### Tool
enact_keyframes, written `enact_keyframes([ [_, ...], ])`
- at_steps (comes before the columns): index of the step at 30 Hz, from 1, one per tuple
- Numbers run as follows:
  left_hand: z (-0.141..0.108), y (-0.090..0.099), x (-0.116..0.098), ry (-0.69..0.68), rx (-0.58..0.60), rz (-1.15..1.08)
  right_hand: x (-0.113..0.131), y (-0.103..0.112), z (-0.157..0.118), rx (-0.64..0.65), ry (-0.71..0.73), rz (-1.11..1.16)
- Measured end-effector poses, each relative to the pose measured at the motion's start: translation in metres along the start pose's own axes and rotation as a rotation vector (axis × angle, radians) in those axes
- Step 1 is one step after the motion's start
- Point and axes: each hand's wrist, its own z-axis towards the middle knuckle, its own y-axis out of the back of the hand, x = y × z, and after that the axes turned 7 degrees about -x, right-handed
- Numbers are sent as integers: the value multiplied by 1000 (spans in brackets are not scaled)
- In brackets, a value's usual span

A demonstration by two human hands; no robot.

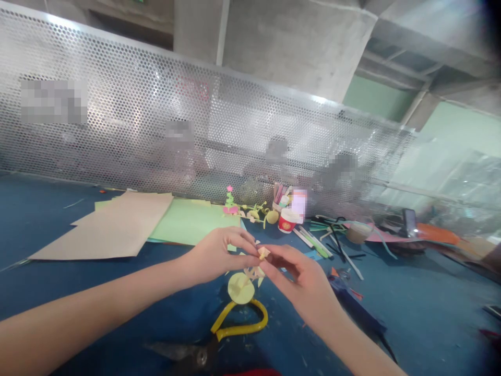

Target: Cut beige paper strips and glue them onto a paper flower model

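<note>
A round yellow emblem is carried on the red wall of the paper cup (287, 221), below a white rim; any lettering within it is too small to be read. Behind the cup, a pale pink-and-violet panel (299, 203) is set upright; its markings cannot be made out.

The small paper piece (263, 253) is located between the hands, above the table (426, 308). It is coloured pale peach and yellow, with a pointed, folded-looking outline; finer detail is hidden by the fingers. It is pinched at the fingertips of the left hand (217, 256) and the right hand (303, 277), which are brought close together.

Just below the hands, a flat, pale yellow-green disc (241, 288) is seen. Nearest the viewer, scissors (214, 340) with yellow loop handles and dark blades are laid. At the left, a tan sheet (113, 230) is placed partly over green sheets (191, 222). Beyond these, a small green tree ornament (229, 199) is topped by a pink star.
</note>
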Motion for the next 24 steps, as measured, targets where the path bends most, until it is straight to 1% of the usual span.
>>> enact_keyframes([
  [7, -1, -3, 5, 0, -31, 11, -3, -1, 0, -2, -5, 10],
  [12, -2, -4, 3, -11, -49, 23, -3, 0, -1, 6, -23, 49],
  [20, -4, -5, 3, -16, -46, 37, -5, -2, -1, 25, -56, 77],
  [24, -3, -5, 5, -6, -36, 7, -4, -2, -1, 27, -56, 77],
])
